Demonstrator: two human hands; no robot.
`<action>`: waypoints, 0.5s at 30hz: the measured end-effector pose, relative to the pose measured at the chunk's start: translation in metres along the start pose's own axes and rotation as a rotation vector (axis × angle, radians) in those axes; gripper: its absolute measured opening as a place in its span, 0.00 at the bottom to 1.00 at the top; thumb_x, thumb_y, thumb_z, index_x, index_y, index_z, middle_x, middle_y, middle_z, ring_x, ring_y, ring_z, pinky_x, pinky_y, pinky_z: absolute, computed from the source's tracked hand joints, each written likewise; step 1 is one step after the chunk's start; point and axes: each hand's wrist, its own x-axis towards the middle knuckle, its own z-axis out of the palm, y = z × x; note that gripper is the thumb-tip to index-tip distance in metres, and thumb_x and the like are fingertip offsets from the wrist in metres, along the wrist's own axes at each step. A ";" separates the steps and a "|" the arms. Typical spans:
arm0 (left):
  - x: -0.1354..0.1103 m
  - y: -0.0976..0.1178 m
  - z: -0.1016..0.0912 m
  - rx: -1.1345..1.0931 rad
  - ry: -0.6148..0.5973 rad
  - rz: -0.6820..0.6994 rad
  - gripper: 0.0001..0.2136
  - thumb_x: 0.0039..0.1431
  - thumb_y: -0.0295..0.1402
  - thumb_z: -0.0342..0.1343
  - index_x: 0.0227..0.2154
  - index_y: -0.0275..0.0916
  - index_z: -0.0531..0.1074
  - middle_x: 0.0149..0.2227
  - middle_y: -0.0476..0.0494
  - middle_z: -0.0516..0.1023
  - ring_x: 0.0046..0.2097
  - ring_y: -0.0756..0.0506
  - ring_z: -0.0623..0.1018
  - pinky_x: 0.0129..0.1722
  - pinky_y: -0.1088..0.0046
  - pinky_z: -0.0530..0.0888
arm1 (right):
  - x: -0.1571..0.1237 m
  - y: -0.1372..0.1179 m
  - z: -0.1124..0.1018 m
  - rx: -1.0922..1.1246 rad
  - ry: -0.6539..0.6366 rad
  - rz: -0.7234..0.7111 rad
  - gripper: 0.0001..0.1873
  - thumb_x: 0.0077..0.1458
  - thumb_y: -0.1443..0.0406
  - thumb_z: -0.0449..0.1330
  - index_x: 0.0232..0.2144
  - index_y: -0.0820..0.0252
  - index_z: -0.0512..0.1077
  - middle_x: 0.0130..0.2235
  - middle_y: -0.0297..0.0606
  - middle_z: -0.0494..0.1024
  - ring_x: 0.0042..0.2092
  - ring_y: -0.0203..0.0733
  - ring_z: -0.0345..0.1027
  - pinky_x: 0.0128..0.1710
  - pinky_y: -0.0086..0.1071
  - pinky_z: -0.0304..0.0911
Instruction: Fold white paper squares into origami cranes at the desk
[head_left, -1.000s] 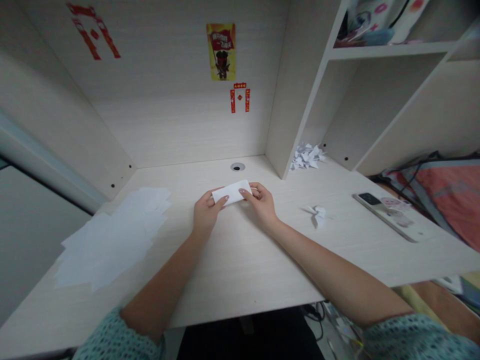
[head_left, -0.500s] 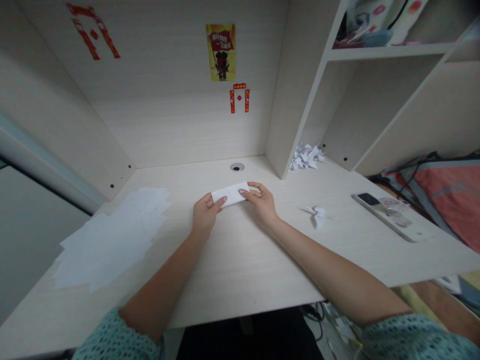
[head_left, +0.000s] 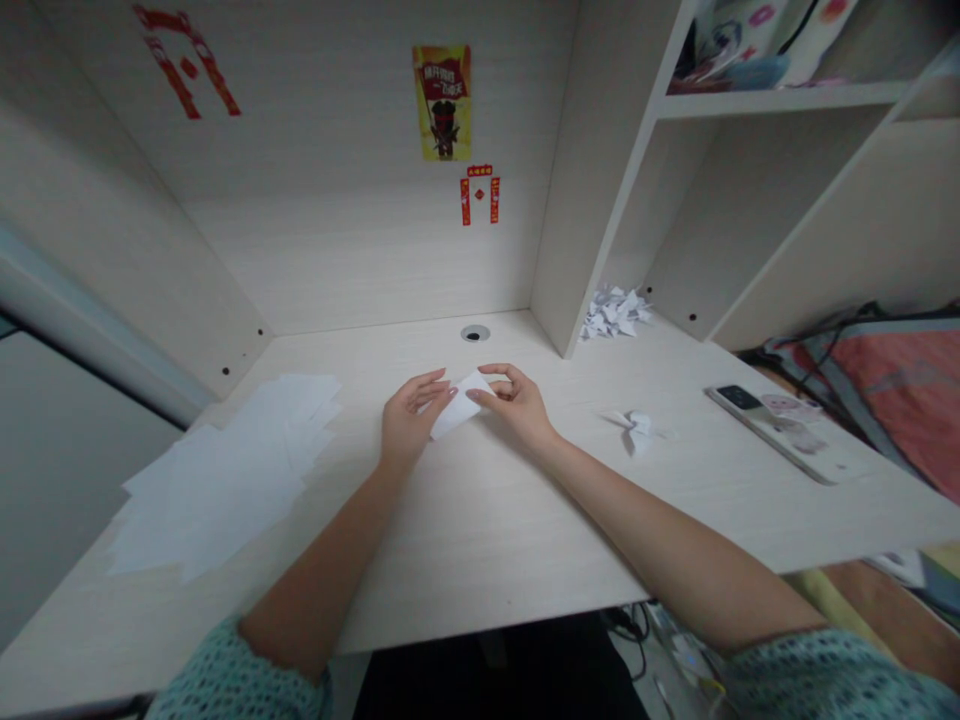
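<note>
A small folded white paper (head_left: 457, 405) is held just above the pale wooden desk (head_left: 480, 540), tilted down to the left. My right hand (head_left: 517, 405) pinches its upper right end between thumb and fingers. My left hand (head_left: 409, 420) is at the paper's left side, fingers curled against it and thumb under it. A finished folded paper crane (head_left: 634, 427) lies on the desk to the right of my right hand.
A loose spread of white sheets (head_left: 225, 470) covers the desk's left part. A heap of folded paper cranes (head_left: 615, 312) sits in the shelf corner. A phone (head_left: 780, 430) lies at the right. A cable hole (head_left: 475, 333) is behind the hands.
The paper was a flat rectangle held level between both hands; now it is turned and tilted, its left end swung down, and my left fingers have shifted along it.
</note>
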 end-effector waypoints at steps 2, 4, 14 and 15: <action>0.000 -0.002 0.000 0.032 -0.019 -0.006 0.19 0.44 0.40 0.61 0.40 0.37 0.74 0.37 0.39 0.79 0.38 0.44 0.77 0.38 0.70 0.72 | -0.001 0.000 0.000 -0.007 -0.030 0.004 0.24 0.37 0.57 0.67 0.38 0.58 0.67 0.25 0.34 0.77 0.26 0.38 0.69 0.28 0.30 0.61; -0.001 -0.005 0.001 0.066 -0.013 -0.007 0.16 0.44 0.40 0.61 0.35 0.37 0.76 0.36 0.40 0.79 0.37 0.44 0.77 0.37 0.70 0.73 | -0.001 0.001 0.001 -0.009 -0.043 -0.001 0.24 0.37 0.57 0.66 0.38 0.58 0.67 0.25 0.34 0.77 0.26 0.38 0.70 0.28 0.30 0.61; -0.006 0.000 0.002 0.216 0.069 0.064 0.11 0.46 0.38 0.59 0.33 0.41 0.78 0.37 0.44 0.80 0.37 0.43 0.77 0.39 0.69 0.73 | -0.004 -0.002 0.002 -0.010 -0.023 -0.001 0.22 0.38 0.57 0.65 0.37 0.58 0.68 0.26 0.34 0.77 0.26 0.38 0.69 0.27 0.30 0.60; -0.007 0.001 0.002 0.214 0.072 0.057 0.11 0.46 0.38 0.60 0.33 0.41 0.78 0.37 0.44 0.80 0.37 0.43 0.78 0.38 0.68 0.73 | -0.004 -0.002 0.002 -0.010 -0.014 0.002 0.22 0.38 0.57 0.66 0.37 0.58 0.68 0.26 0.34 0.77 0.26 0.38 0.69 0.27 0.30 0.60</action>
